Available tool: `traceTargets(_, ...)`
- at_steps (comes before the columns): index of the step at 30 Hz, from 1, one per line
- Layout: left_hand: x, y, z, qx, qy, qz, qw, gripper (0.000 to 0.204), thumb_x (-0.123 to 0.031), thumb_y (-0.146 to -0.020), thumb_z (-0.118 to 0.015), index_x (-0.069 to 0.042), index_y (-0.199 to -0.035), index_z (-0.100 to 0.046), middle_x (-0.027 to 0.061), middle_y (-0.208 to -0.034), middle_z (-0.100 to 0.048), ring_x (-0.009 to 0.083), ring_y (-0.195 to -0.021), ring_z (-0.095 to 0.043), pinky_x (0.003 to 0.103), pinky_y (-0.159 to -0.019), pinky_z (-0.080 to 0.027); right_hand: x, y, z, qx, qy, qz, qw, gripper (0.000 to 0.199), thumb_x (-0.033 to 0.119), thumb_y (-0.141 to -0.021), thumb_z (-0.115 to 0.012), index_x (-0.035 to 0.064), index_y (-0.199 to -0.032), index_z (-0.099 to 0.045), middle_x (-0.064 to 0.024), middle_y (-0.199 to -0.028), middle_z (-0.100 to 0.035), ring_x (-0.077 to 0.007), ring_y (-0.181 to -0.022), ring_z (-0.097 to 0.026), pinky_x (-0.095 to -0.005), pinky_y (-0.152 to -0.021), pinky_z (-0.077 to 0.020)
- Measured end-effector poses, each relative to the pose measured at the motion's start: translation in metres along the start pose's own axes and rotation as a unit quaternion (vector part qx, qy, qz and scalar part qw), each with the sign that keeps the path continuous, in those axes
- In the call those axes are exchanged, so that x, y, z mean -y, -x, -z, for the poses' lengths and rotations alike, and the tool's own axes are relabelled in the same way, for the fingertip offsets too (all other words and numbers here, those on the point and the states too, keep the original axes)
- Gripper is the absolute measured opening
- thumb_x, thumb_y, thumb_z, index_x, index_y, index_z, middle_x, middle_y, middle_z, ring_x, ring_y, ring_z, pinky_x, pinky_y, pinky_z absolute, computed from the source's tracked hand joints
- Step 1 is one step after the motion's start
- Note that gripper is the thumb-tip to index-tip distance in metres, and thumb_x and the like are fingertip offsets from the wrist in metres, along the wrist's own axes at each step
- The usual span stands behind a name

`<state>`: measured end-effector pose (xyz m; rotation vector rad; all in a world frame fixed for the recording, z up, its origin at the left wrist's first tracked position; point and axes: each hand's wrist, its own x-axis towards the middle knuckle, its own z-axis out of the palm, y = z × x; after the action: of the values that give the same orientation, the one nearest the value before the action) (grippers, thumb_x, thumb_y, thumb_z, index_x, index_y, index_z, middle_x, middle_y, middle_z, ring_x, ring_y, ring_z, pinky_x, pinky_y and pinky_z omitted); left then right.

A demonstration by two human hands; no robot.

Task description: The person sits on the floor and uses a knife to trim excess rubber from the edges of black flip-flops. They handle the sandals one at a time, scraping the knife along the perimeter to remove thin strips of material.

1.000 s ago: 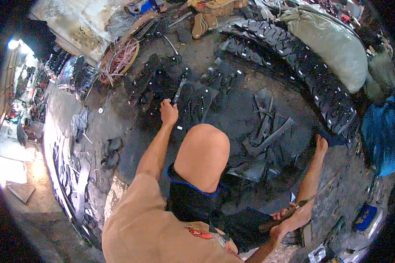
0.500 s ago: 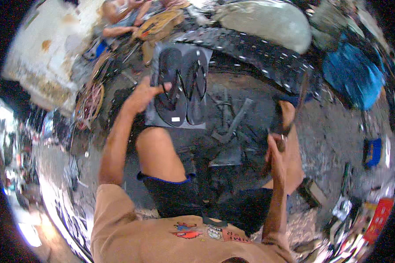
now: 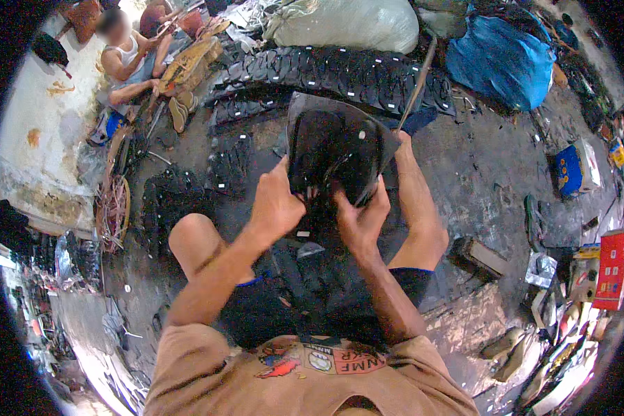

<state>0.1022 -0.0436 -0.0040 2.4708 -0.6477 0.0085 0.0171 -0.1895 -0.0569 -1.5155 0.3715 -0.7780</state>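
In front of my knees, both hands hold a dark, stiff sheet (image 3: 312, 111), tilted and slightly bowed. Black flip-flops (image 3: 336, 149) appear to lie against it, but shadow hides their outline. My left hand (image 3: 277, 208) is closed on the sheet's lower left edge. At the lower right edge my right hand (image 3: 364, 215) is closed, thumb toward the flip-flops. A long, thin, blade-like tool (image 3: 416, 90) runs from this hand up along the sheet's right side; its grip is hidden.
Beyond lies a long curved row of black flip-flops (image 3: 312, 69) with white tags. Behind are a pale sack (image 3: 347, 24) and a blue sack (image 3: 499, 62). Another person (image 3: 128, 62) sits far left. A block (image 3: 482, 256), a blue box (image 3: 575, 170) and a red box (image 3: 610, 270) stand right.
The sheet with the flip-flops has come nearer and tilted. My right hand has moved left from beside my right knee, with the long tool, and now grips the sheet too.
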Motion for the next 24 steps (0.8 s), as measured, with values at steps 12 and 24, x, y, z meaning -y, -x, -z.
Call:
traceTargets(12,-0.014,0.116,-0.103,0.002,0.746,0.316,0.586,0.057,-0.037,-0.092,-0.076,-0.013,-0.139,-0.056,0.0072,-0.127,-0.068,0.0271,-0.112,-0.068,0.057,-0.101,-0.056,-0.097,-0.061,0.004,0.236,0.037,-0.285,0.928,0.05,0.049,-0.092,-0.074,0.0012,-0.106,-0.073,-0.0051,-0.09,-0.07,-0.0145,-0.08,-0.063,-0.0313,-0.071,-0.0507)
traceTargets(24,0.086,0.118,-0.185,-0.099,0.638,0.551,0.529,0.06,-0.026,-0.086,-0.086,-0.003,-0.129,-0.051,0.011,-0.127,-0.061,0.0277,-0.121,-0.06,0.056,-0.095,-0.057,-0.116,0.034,0.092,0.143,0.111,-0.32,0.93,0.017,0.022,-0.101,-0.066,0.0079,-0.11,-0.061,0.0006,-0.077,-0.058,-0.0082,-0.06,-0.054,-0.0252,-0.049,-0.0438)
